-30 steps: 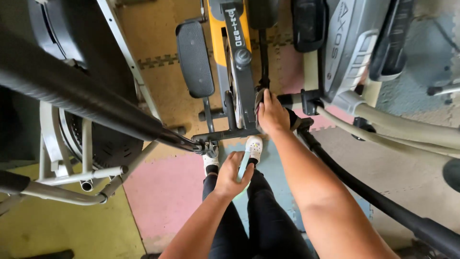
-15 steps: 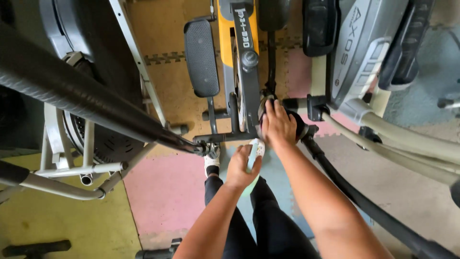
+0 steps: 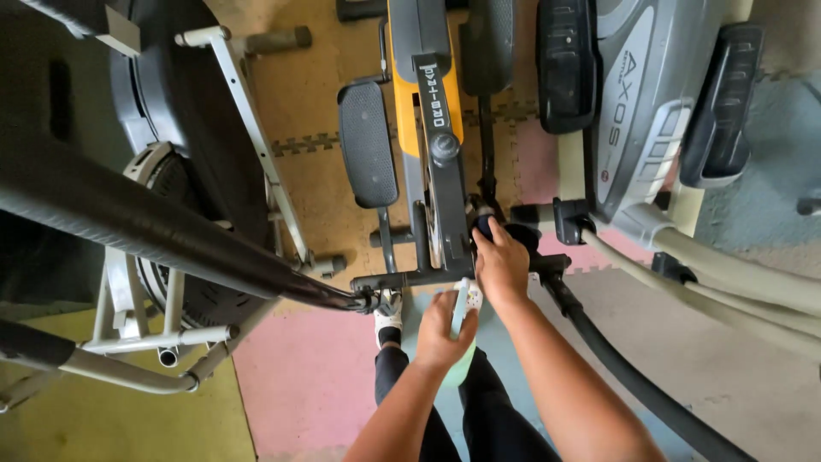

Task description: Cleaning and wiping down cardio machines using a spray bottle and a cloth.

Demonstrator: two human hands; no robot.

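Standing next to them, looking down: the right hand point(image 3: 502, 263) is curled over a dark knob point(image 3: 484, 228) low on the orange and grey exercise machine point(image 3: 425, 103), fingers wrapped around it. Just below and to the left of it, the left hand point(image 3: 442, 332) is closed around a pale green bottle point(image 3: 461, 301), held upright. One black pedal point(image 3: 367, 142) sits up and left of the right hand, with a grey elliptical point(image 3: 641, 111) off to the right.

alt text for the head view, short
Seen from above, the right hand grips a dark knob on the base frame of an orange and grey exercise machine, while the left hand holds a pale green bottle just below it. Other gym machines stand on coloured foam floor mats on both sides.
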